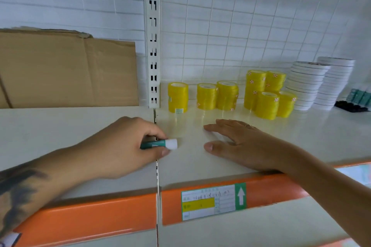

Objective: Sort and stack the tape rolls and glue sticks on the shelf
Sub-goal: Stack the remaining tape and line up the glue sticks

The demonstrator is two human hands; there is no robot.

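The left hand (128,146) is pinching a glue stick (159,144) between thumb and curled fingers, holding it lying sideways, white cap toward three o'clock, just over the shelf (200,166), probably to set it down. The right hand (236,142) is lying flat and empty at three o'clock of it, seemingly bracing. Yellow tape rolls (226,95) are standing stacked at one o'clock, keeping kinds apart, with white tape rolls (305,84) farther toward two o'clock.

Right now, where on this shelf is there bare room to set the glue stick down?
Bare shelf lies left of the upright, in front of the cardboard. A bare strip also runs between both hands and the yellow tape stacks. The back right is crowded: yellow stacks, white tape stacks, a dark pack.
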